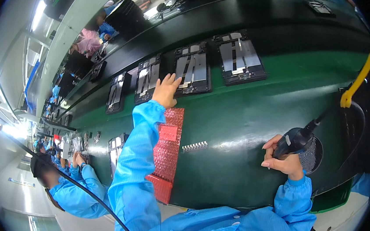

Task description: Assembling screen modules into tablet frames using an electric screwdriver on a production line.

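Note:
My left hand [166,92] reaches forward with its fingers stretched apart. Its fingertips lie at the near edges of two opened tablets, the narrower-looking tablet [147,79] on the left and another tablet [192,70] on the right. Both show silver panels and dark strips inside black frames. At the right, my right hand [284,161] is closed around a black electric screwdriver [295,142], whose cable runs up to the right. Its tip is hidden from view. Below my left hand, partly behind my sleeve, lies red bubble wrap [166,151].
More opened tablets stand in the row, one tablet [239,58] farther right and another tablet [115,92] farther left. A strip of small pale pieces [194,146] lies on the green mat [228,176]. A round perforated holder [311,155] is beside the screwdriver. A co-worker [77,189] sits at left.

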A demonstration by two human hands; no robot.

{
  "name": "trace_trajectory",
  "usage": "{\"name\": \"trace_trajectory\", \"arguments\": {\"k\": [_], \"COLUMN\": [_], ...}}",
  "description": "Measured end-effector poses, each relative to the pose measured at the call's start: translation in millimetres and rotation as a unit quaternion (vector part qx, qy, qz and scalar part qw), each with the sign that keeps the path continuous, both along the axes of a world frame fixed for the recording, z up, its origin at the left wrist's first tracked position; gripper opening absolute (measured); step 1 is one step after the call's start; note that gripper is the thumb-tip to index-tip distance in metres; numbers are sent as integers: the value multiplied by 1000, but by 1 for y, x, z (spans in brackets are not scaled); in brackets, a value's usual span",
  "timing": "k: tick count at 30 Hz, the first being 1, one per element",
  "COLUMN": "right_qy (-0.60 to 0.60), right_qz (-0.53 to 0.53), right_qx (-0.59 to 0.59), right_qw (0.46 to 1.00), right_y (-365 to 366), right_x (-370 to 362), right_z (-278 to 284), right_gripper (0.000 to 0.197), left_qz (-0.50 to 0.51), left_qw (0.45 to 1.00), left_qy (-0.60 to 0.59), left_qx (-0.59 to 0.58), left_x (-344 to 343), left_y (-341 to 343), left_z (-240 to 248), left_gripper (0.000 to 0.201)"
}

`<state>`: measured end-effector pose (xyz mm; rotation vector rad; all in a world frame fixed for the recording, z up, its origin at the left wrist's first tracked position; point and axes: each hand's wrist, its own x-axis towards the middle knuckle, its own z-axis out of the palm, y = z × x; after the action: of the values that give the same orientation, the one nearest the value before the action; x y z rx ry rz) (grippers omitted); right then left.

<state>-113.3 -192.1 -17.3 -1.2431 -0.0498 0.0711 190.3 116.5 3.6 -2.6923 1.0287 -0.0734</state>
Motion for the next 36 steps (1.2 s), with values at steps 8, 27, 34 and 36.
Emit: {"name": "trace_trajectory", "arguments": {"k": [8, 27, 34, 36], "right_qy": [3, -198, -175, -180], "right_qz": [5, -206, -287, -285], "right_qx": [-32, -62, -103, -136], "right_qw": [999, 956, 936, 932], "right_y": [-6, -24, -46, -49], "right_x": [5, -10, -23, -21], "right_z": [4, 22, 41, 39], "right_gripper": [41, 53, 56, 54], "left_qz": [31, -216, -155, -134], "left_qw": [985, 887, 942, 949], "left_qy": [-71, -165, -11, -1], "left_qx": [-155, -374, -296, -284], "left_x": [37, -195, -314, -331], "left_y": [10, -44, -89, -98], "left_z": [-32, 80, 14, -5], "left_gripper": [69, 33, 38, 42]}}
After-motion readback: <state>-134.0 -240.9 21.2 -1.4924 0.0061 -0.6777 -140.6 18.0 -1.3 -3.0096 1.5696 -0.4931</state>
